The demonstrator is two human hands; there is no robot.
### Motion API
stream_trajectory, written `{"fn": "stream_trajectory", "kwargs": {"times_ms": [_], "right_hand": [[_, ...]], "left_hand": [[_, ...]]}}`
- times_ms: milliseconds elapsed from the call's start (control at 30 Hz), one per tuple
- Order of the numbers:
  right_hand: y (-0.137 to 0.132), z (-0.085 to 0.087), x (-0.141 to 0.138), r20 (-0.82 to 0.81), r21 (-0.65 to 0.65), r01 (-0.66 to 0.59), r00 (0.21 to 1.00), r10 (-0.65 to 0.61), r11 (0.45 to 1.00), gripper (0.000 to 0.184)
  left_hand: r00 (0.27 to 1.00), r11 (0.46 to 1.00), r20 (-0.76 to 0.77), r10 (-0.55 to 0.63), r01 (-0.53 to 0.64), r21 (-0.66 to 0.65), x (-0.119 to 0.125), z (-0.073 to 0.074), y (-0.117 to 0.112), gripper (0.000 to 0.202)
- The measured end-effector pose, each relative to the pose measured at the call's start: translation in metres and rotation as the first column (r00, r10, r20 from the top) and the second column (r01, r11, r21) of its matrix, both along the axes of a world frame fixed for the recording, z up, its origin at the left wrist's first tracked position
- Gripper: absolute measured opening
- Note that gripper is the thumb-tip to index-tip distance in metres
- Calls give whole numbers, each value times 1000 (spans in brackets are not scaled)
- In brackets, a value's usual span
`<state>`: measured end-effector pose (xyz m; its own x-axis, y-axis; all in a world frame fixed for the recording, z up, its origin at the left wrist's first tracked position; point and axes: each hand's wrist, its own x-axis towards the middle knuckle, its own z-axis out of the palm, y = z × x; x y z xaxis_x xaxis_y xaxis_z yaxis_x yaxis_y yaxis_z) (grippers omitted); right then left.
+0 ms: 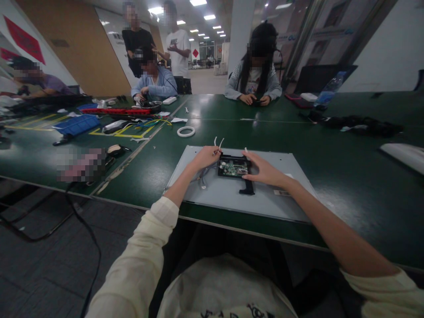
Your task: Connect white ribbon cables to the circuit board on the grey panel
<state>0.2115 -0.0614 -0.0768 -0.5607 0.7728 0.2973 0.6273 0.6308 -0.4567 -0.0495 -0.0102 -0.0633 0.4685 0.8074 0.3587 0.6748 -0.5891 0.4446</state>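
Observation:
A grey flat panel [212,194] lies on the table in front of me. On it is a black plastic frame [247,187] around a green circuit board [233,168]. My left hand [209,157] is closed in a pinch at the frame's far left corner, with thin white strips [219,142] sticking up from its fingers. Grey cables [202,176] trail over the panel below that hand. My right hand [263,168] grips the frame's right side between thumb and fingers. A small white tip shows by its index finger; I cannot tell what it is.
A roll of white tape [186,131] lies beyond the panel. Left are a blue tray [76,125], a red strip [129,111] and loose wires. Black cables [361,123] and a white object [404,157] lie to the right. Several people sit or stand across the table [347,163].

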Motion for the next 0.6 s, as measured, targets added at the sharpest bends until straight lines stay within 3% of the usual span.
{"fn": "stream_trajectory", "kwargs": {"times_ms": [133,333,500,600], "right_hand": [[-3,5,-1,21,27,-4,1000,3,1000,80],[-10,16,-7,-41,187,52,998,-45,981,46],[-15,19,-14,8,271,17,1000,-20,962,44],[-17,19,-14,28,288,12,999,-20,958,43]], "left_hand": [[998,998,38,48,-49,37,1,3,0,24],[974,991,189,127,-134,25,18,15,-7,23],[952,997,299,63,-44,-68,52,32,-24,38],[913,984,403,69,5,-178,70,35,-29,41]]}}
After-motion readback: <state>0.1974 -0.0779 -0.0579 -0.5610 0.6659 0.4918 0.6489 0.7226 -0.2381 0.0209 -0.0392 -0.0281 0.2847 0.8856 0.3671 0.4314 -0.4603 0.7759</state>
